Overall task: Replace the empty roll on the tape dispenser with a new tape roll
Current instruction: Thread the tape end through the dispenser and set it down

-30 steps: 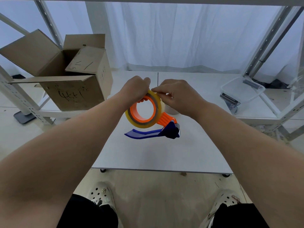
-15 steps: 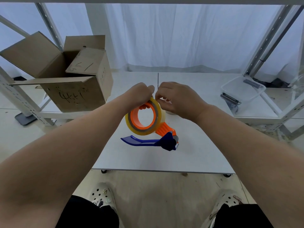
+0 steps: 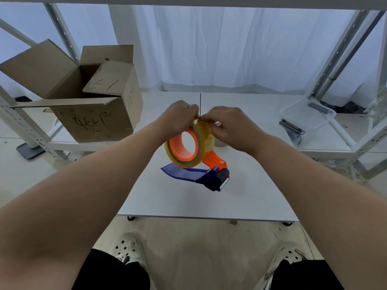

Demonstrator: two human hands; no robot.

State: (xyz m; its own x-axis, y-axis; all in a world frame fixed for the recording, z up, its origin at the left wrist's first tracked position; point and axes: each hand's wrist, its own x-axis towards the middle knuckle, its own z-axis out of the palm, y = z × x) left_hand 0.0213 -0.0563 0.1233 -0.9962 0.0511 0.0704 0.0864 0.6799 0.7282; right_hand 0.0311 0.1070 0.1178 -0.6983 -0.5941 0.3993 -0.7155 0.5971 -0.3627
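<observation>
Hands raised above the white counter (image 3: 188, 197), left hand (image 3: 178, 120) gripping the tape roll (image 3: 204, 141) seated on the orange-and-blue tape dispenser (image 3: 211, 172), right hand (image 3: 228, 126) pinching the roll's top edge.

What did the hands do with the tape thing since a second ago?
Little changed. The right hand slid leftward along the top of the yellowish clear tape roll until its fingertips met the left hand. The orange-and-blue tape dispenser tilted slightly. Both hands kept hold of the roll, and the open cardboard box and clear plastic tub stayed put.
</observation>
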